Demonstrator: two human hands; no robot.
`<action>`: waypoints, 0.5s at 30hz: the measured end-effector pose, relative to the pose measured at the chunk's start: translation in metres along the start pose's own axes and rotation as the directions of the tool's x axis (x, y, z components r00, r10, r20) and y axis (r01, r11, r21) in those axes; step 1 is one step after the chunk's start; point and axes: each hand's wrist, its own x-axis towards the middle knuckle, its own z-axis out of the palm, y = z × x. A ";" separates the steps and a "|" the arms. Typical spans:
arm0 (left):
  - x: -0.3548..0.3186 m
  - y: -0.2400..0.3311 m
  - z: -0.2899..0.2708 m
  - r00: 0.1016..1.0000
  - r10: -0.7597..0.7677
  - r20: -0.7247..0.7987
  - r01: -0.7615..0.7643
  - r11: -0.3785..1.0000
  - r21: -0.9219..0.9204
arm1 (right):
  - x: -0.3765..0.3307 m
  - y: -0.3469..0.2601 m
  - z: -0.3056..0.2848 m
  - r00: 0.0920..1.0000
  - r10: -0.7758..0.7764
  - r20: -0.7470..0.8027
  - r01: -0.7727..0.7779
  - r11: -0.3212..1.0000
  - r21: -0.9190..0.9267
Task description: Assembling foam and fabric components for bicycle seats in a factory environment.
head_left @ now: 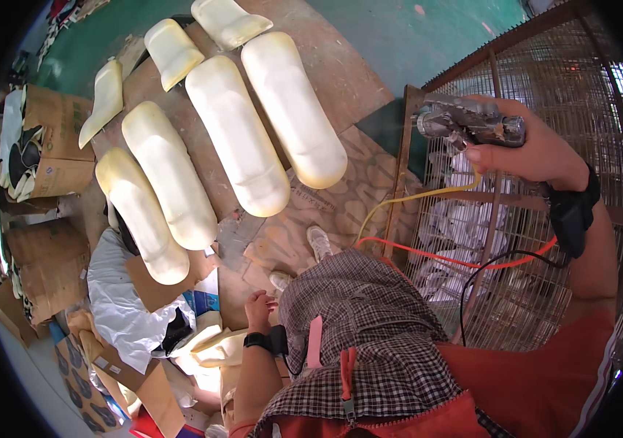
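Observation:
My right hand (523, 150) is raised at the right, its fingers wrapped round a grey metal spray gun (472, 123) with a worn, stained body. A thin yellow hose (428, 193) runs from the gun down toward my apron. Low by my side, my left hand (259, 310) hangs with its fingers loosely apart and nothing in them. Ahead of me, several long cream foam pads (238, 135) with rounded ends lie side by side, slanting away. Shorter cream pieces (173, 52) lie beyond them. Neither hand touches the pads.
Brown boards (333, 66) lie under the pads. A wire-mesh rack (530, 241) with white bundles behind it stands close on the right. Cardboard boxes (56, 142) and a white plastic sheet (118, 292) crowd the left. An orange cable (457, 260) crosses from my apron to my right wrist.

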 end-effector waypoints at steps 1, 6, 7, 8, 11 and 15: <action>0.000 0.000 0.000 1.000 0.000 0.000 0.000 1.000 0.004 | 0.000 0.000 0.001 1.000 0.020 -0.020 -0.021 1.000 -0.014; 0.002 0.001 0.000 1.000 0.004 -0.017 -0.004 1.000 0.019 | 0.002 0.001 0.018 0.980 -0.190 -0.057 0.180 0.973 -0.144; 0.003 0.001 0.000 1.000 0.018 -0.015 -0.017 1.000 0.014 | 0.004 -0.003 0.019 0.994 -0.105 -0.024 0.104 0.994 -0.033; 0.003 0.001 0.000 1.000 0.017 -0.015 -0.017 1.000 0.016 | 0.003 -0.006 0.019 1.000 -0.023 0.017 0.022 0.997 0.075; 0.003 0.000 -0.001 0.999 0.031 -0.010 -0.031 0.999 -0.013 | -0.006 -0.003 0.013 0.976 0.139 -0.165 -0.142 0.990 -0.007; 0.002 -0.004 -0.003 1.000 0.018 -0.010 -0.018 1.000 0.022 | -0.009 0.002 0.006 0.989 -0.129 0.071 0.130 0.991 -0.017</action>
